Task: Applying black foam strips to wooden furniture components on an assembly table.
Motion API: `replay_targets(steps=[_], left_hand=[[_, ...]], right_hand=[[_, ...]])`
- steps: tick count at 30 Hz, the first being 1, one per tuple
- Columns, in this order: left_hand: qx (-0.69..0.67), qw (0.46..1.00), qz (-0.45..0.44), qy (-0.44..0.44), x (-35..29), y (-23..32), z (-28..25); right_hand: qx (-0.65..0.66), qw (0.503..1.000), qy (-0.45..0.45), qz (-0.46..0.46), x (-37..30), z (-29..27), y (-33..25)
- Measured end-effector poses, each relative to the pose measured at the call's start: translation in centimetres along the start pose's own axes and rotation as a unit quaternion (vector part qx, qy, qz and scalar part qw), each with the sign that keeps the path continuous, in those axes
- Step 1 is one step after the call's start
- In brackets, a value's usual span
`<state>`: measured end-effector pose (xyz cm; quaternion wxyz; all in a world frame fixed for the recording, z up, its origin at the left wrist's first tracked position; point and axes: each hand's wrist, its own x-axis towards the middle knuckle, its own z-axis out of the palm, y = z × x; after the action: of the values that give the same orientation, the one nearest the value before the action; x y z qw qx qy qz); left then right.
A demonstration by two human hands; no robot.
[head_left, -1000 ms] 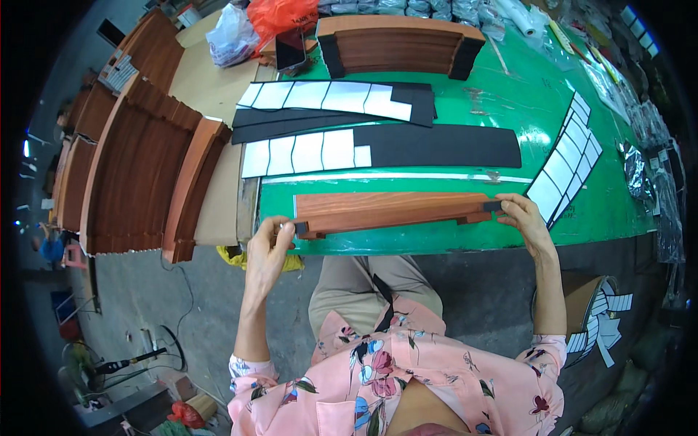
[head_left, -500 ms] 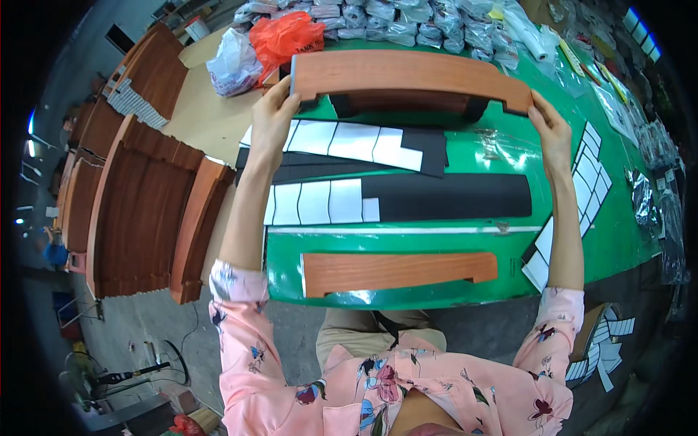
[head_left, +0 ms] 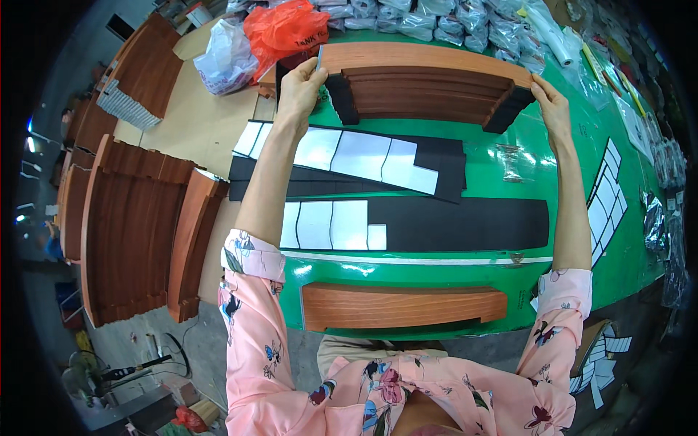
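Observation:
At the far side of the green-topped table, a long, curved wood-grain panel point(head_left: 425, 57) lies along the top of a stack of similar brown panels point(head_left: 429, 94) with black ends. My left hand point(head_left: 298, 94) has its fingers closed on the panel's left end. My right hand point(head_left: 551, 105) pinches the right end between thumb and fingers. Between my arms lie black strips point(head_left: 465, 224) partly covered with white rectangular pieces, and a slanted pair of similar strips point(head_left: 363, 154) behind them. Another wood-grain panel point(head_left: 403, 304) rests near the front edge.
White point(head_left: 225, 58) and red plastic bags point(head_left: 285, 33) sit at the back left, beside rows of plastic-wrapped packets point(head_left: 414, 25). Large brown panels point(head_left: 127, 232) stand at the left. A black sheet with white pieces point(head_left: 609, 196) lies on the right of the green table point(head_left: 523, 283).
Both hands have brought the held panel from in front of and over the stack back onto its top, tilting its broad face away. My view has shifted slightly too.

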<state>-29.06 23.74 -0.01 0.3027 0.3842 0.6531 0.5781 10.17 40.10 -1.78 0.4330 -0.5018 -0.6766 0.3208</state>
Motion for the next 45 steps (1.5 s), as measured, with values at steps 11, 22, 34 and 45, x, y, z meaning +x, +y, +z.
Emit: replay_targets(steps=[11, 22, 34, 45], left_hand=[[0.257, 0.954, 0.109, -0.110, -14.1, 1.1, -10.5], [0.154, 0.985, -0.044, -0.064, -39.0, -5.9, -12.0], [0.095, 0.990, 0.096, 0.042, -38.6, -3.7, -11.6], [0.204, 0.974, 0.096, 0.034, -36.6, -4.2, -10.7]], right_hand=[[-0.025, 1.000, -0.001, 0.012, -11.4, -7.2, -4.4], [-0.061, 0.980, -0.168, 0.087, -38.0, -5.9, -2.5], [-0.118, 0.987, -0.102, 0.027, -36.7, -7.2, -6.0], [-0.266, 0.961, -0.023, -0.067, -35.0, -4.9, -2.9]])
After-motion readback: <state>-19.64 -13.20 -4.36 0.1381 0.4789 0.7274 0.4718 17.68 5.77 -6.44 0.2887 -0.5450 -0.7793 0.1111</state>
